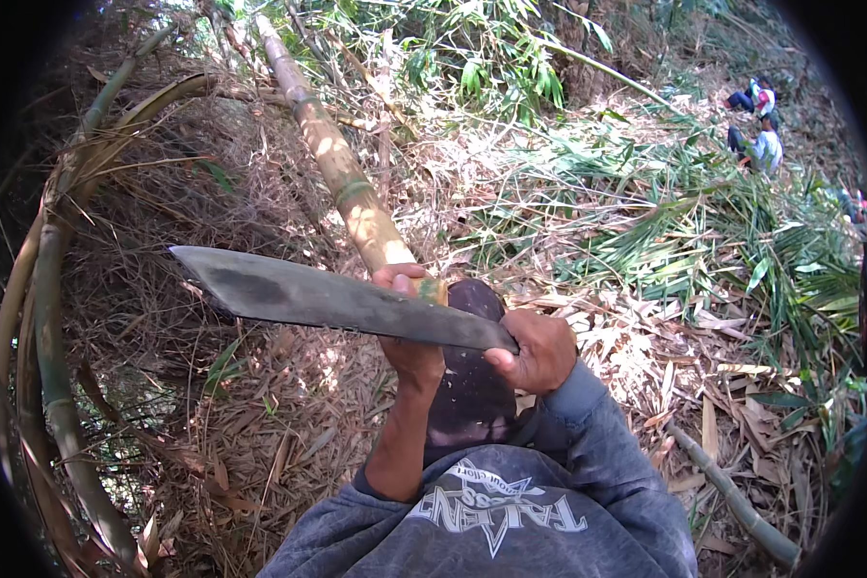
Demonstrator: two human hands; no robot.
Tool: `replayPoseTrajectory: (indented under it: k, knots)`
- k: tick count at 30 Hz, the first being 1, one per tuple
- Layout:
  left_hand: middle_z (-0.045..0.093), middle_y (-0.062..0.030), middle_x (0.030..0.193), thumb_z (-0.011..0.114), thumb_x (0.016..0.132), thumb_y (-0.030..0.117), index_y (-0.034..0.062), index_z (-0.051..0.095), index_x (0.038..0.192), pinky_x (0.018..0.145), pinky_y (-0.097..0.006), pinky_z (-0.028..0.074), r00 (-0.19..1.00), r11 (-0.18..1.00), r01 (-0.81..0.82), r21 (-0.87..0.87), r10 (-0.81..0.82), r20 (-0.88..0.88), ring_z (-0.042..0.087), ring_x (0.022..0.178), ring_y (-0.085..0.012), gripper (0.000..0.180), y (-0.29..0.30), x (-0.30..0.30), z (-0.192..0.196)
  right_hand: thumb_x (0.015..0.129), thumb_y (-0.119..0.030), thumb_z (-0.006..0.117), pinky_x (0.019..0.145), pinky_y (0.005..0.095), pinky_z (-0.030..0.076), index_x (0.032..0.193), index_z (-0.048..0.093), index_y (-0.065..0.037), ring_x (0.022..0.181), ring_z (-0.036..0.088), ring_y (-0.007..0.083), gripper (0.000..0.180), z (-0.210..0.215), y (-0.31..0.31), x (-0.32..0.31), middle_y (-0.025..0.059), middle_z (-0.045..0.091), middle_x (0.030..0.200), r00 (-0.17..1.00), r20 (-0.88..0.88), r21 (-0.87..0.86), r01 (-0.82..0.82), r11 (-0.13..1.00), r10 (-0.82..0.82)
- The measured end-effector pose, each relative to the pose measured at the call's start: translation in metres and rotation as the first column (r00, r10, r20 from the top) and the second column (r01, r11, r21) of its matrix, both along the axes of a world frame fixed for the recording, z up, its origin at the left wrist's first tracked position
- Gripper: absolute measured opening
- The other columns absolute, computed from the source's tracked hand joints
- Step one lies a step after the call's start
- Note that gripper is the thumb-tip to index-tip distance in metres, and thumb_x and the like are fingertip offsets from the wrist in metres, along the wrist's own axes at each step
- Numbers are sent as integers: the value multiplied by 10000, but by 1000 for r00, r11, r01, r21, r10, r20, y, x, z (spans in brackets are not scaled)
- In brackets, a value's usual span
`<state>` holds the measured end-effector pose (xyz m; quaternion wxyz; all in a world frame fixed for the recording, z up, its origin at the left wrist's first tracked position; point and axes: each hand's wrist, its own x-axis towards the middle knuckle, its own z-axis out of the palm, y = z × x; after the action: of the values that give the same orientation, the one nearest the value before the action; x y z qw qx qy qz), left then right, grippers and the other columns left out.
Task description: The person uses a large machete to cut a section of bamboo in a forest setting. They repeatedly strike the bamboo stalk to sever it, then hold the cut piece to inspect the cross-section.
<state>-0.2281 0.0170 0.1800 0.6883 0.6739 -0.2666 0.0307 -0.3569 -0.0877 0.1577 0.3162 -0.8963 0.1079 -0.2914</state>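
1. Curved bamboo stalks (43,318) standing at far left, among dry brush.
2. Big knife (328,301), dark broad blade pointing left, lying level across the centre of view, in front of the bamboo pole (342,173).
3. Left hand (409,323) wrapped around the lower end of the bamboo pole, thumb over the top; pole slanting up and away to the upper left.
4. Right hand (539,352) closed tight on the knife handle, just right of the left hand.
5. Dry leaves (645,356) covering the ground at right.
6. Seated people (761,120) well apart, upper right.
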Motion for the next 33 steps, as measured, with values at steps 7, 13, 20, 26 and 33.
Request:
replayPoseTrajectory:
  k: [7,13,20,26,33]
  knots:
    - [573,-61,874,481,990,278,-23,551,1028,727,-289,509,941,996,-19,-91,-13,-337,580,822,-153,311,-3,-6,-46,868,-434,553,529,438,451,754,561,-48,596,579,355,403,-108,-9,-43,160,547,648,991,-120,16,59,998,-56]
    - [601,-76,877,390,970,417,69,548,966,490,-281,470,971,910,-79,-406,-22,-239,603,689,-178,382,17,40,65,883,-376,522,598,467,495,1136,596,-35,659,637,362,430,-306,-86,-215,197,635,674,549,-650,-131,600,789,-525]
    - [598,-143,865,359,985,445,24,545,989,436,-262,421,463,793,115,-599,-576,-674,561,657,-201,460,14,25,43,956,-527,359,642,409,433,649,647,63,572,563,284,724,-179,-55,-173,186,590,572,600,-588,386,798,463,-543]
    - [592,-121,846,324,986,448,45,521,993,478,-285,438,335,753,154,-639,-649,-684,565,648,-201,448,15,25,22,995,-435,376,460,299,360,685,638,29,471,477,130,616,-109,-37,-92,45,516,505,873,-370,691,486,534,-316]
    - [616,-137,975,361,972,424,35,515,1132,730,-353,507,253,625,168,-762,-775,-579,621,884,-277,447,16,31,8,1005,-477,327,419,237,313,960,639,55,454,416,58,619,-48,-10,-42,-20,455,535,979,-181,856,202,475,-91]
